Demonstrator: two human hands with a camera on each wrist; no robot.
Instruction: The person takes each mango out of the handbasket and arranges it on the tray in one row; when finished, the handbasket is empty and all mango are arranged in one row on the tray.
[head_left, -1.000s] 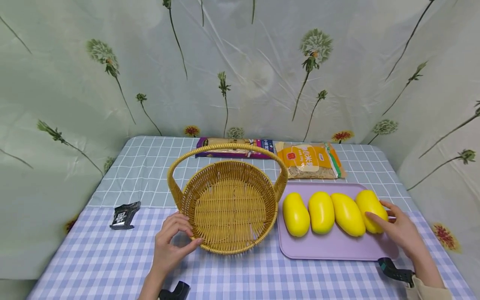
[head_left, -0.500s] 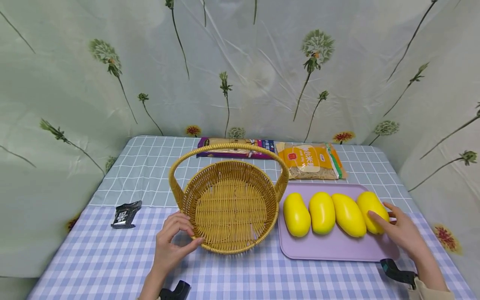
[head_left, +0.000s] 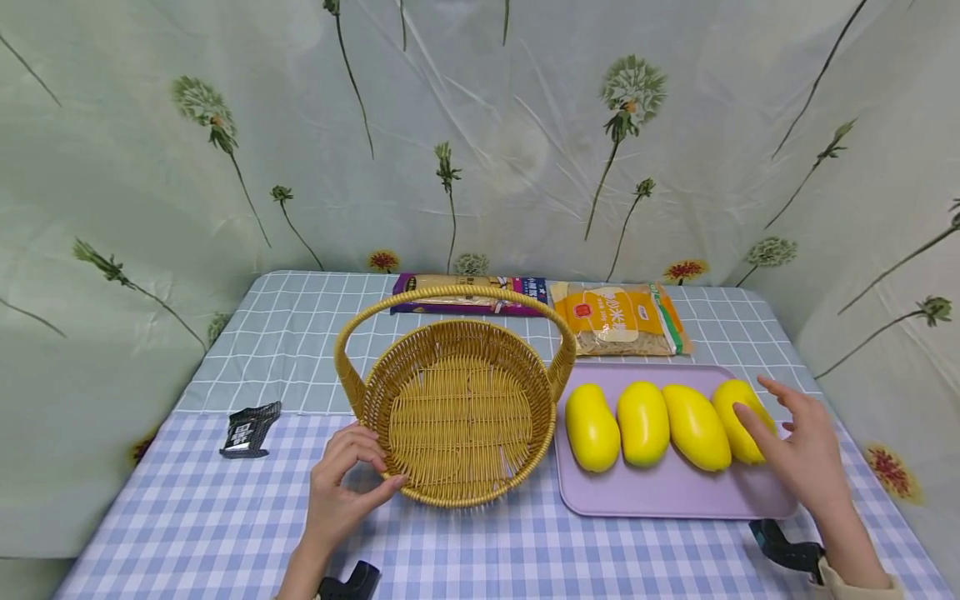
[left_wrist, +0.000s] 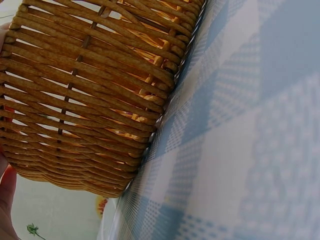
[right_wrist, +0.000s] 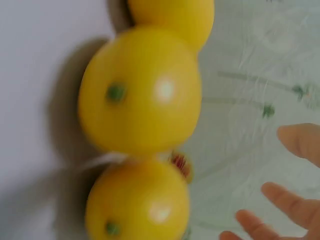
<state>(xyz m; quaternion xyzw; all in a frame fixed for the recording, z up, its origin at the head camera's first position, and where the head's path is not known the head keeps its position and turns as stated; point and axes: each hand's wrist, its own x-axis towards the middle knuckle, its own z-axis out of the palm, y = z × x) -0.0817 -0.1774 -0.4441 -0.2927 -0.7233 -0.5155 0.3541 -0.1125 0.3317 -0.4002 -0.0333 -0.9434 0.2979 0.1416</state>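
My left hand (head_left: pixel 348 479) pinches the near-left rim of a round wicker basket (head_left: pixel 461 496), its thumb over the rim and its fingers along the side. The basket has a tall arched handle, and nothing lies in it. Woven wall (left_wrist: pixel 85 100) fills much of the left wrist view. On a lilac tray (head_left: pixel 660 500), several yellow mangoes (head_left: pixel 641 425) lie side by side. My right hand (head_left: pixel 806 446) is over the tray's right end, beside the rightmost mango (head_left: pixel 738 417), fingers spread. In the right wrist view, its fingers (right_wrist: pixel 290 205) are apart from the mangoes (right_wrist: pixel 142 92).
Behind the basket lies a purple food packet (head_left: pixel 468 308). An orange-and-clear bag of grain-like food (head_left: pixel 622 321) sits behind the tray. A small black wrapper (head_left: pixel 251 432) lies at the left on the checked tablecloth (head_left: pixel 480 558). A flowered curtain (head_left: pixel 510 150) hangs at the back.
My right hand has lifted off the rightmost mango, its fingers spreading away from it. The left hand and basket stay put.
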